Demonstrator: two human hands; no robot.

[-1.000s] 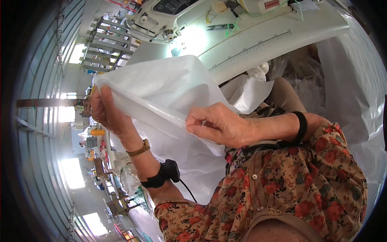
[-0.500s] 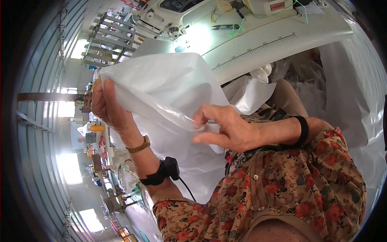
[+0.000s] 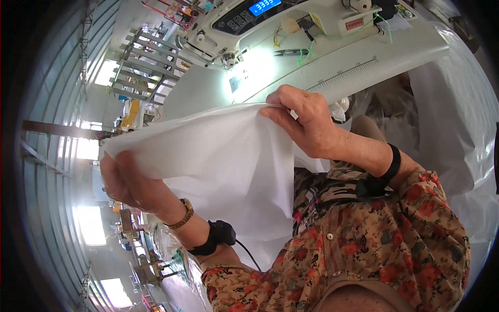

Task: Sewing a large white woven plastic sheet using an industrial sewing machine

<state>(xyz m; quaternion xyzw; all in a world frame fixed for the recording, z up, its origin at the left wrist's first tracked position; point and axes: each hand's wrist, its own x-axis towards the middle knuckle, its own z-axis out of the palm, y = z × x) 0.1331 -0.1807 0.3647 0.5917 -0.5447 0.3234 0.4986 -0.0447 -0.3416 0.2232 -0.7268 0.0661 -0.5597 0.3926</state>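
Observation:
A large white sheet (image 3: 223,151), thin and slightly shiny, hangs between my hands and drapes down toward my lap. My left hand (image 3: 130,182) grips its left end, the fingers partly smeared by motion. At the sheet's upper right corner, my right hand (image 3: 306,119) pinches the edge between thumb and fingers. The top edge runs nearly straight from one hand to the other. Just beyond it stands a white sewing machine (image 3: 228,31) with a lit needle area and a lit blue display (image 3: 265,6).
Thread snips (image 3: 292,52) lie on the machine table (image 3: 312,73), which has a printed ruler along its front. Green threads hang near a small white box (image 3: 358,22). More white sheeting (image 3: 447,114) hangs at the right. A slatted grey rack (image 3: 143,67) stands at the far left.
My right hand has moved up and away from me and now pinches the sheet's edge. My left hand has dropped slightly, and the sheet's top edge is pulled straighter.

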